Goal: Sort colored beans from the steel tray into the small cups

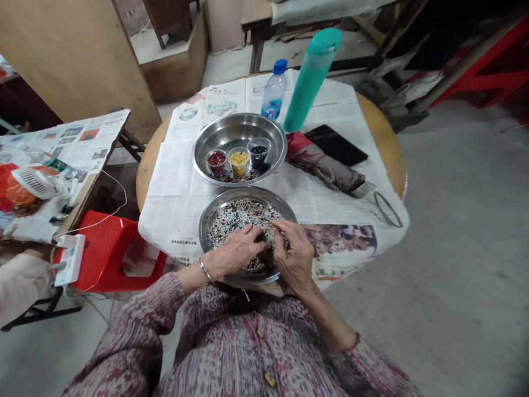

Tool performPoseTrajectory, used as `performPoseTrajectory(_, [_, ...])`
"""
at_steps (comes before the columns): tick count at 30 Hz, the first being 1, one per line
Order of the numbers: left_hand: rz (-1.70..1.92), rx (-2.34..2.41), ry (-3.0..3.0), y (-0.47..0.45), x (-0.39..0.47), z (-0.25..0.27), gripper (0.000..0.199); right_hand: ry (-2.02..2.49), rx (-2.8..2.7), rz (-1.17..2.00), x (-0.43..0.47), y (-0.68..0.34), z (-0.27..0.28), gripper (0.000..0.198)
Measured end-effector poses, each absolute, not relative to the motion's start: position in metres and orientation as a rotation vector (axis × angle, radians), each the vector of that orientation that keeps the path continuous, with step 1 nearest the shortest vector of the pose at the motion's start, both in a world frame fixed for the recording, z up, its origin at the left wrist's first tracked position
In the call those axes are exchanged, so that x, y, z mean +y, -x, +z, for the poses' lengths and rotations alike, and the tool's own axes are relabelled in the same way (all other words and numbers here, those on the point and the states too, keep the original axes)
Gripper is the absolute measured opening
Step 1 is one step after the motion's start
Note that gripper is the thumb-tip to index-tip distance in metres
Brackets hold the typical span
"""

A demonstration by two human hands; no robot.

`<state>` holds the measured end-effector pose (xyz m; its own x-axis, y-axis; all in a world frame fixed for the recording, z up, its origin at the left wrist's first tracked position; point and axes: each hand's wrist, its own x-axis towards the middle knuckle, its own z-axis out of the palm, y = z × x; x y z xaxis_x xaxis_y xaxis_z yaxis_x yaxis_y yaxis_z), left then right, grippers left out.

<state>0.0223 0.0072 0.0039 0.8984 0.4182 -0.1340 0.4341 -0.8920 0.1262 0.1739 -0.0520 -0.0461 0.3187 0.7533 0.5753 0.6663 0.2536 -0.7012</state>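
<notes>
Both my hands are over the near steel basin (pixel 206 212), which holds a loose mix of white, black, red and yellow grains and beans (pixel 242 212). My left hand (pixel 237 251), with a silver bangle at the wrist, reaches in from the left. Its fingers are curled down at the mix, and their tips are partly hidden. From the right comes my right hand (pixel 295 253), its thumb and forefinger bent close together over the grains. Whatever either hand pinches is too small to make out.
Behind stands a second steel basin (pixel 206 132) with cups of red beans (pixel 216 161), yellow beans (pixel 238 161) and black beans (pixel 258 154). A water bottle (pixel 274 91), green bottle (pixel 312 80), folded umbrella (pixel 326 162) and dark tablet (pixel 335 144) share the newspaper-covered table (pixel 173 182). A red stool (pixel 103 248) is left.
</notes>
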Motion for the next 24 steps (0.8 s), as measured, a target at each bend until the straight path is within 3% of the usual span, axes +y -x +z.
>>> performPoseTrajectory(7, [-0.047, 1.191, -2.960, -0.016, 0.034, 0.001, 0.028, 1.433, -1.394, 0.097, -0.052, -0.174, -0.044, 0.026])
performPoseTrajectory(13, [-0.260, 1.176, -2.777, 0.027, 0.009, 0.019, 0.068, 1.421, -1.396, 0.112, -0.052, -0.175, -0.043, 0.027])
performPoseTrajectory(19, [-0.166, 0.994, -2.518, 0.015, -0.008, 0.012, 0.041, 1.429, -1.382, 0.138, -0.051, -0.175, -0.044, 0.027])
performPoseTrajectory(24, [0.150, 0.823, -2.466, -0.026, 0.005, -0.006, 0.034, 1.474, -1.344, 0.131, -0.052, -0.174, -0.045, 0.026])
